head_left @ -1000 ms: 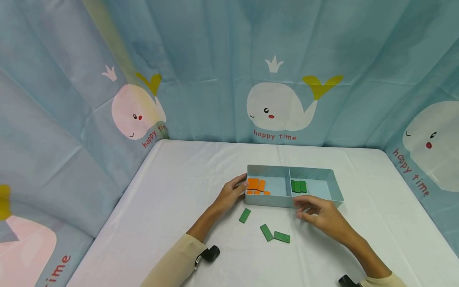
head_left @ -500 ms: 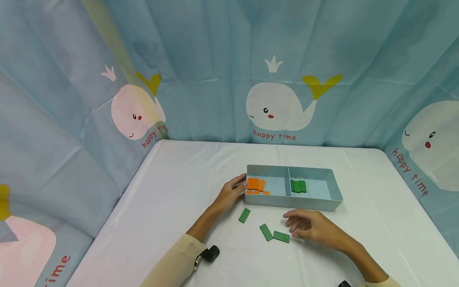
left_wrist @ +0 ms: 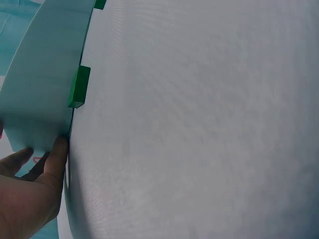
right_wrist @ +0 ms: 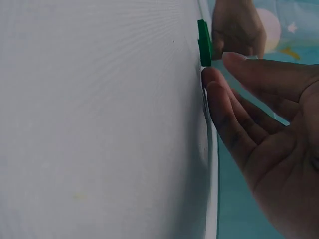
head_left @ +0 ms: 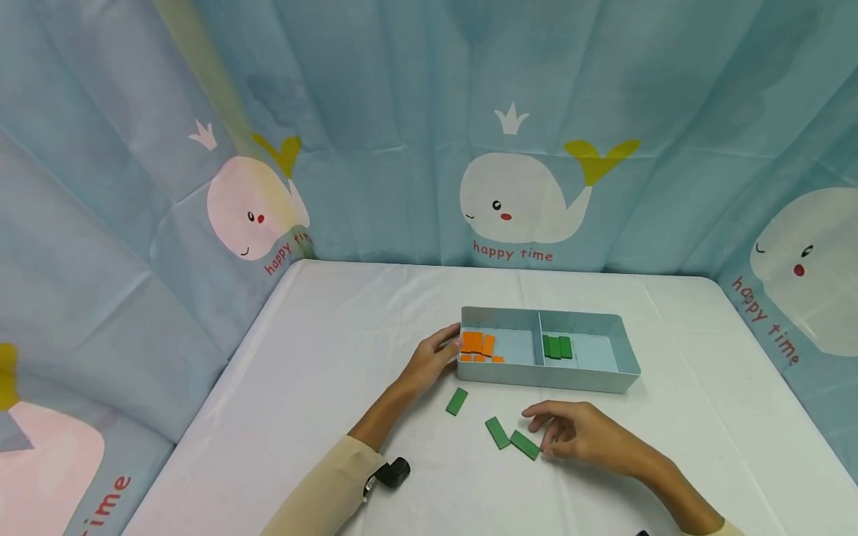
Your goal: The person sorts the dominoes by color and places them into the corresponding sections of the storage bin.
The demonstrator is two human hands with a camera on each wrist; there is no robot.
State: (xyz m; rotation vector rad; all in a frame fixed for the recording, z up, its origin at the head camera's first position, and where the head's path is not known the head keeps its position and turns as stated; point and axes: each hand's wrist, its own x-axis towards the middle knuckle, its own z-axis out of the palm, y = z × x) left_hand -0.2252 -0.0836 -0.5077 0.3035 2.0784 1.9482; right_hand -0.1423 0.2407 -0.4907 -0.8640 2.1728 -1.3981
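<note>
My left hand (head_left: 427, 363) rests against the left end of a pale blue two-compartment box (head_left: 550, 378), its fingertips at the end wall. In the left wrist view its fingers (left_wrist: 59, 152) lie along that wall. My right hand (head_left: 583, 434) is low over the table in front of the box, fingers loosely bent. Its fingertips are right at the end of a small green rectangular tile (head_left: 525, 444). A second green tile (head_left: 497, 432) lies at that tile's left end, and a third (head_left: 457, 401) lies nearer the box.
Several orange tiles (head_left: 473, 342) sit in the box's left compartment. Several green tiles (head_left: 558, 348) stand beside the divider in the right compartment. A white cloth (head_left: 335, 335) covers the table, and a blue whale-print curtain (head_left: 395, 193) hangs behind it.
My right hand has moved from the box's front wall down and left to the loose tiles. The tile at its fingertips has turned slightly. The left hand stays at the box.
</note>
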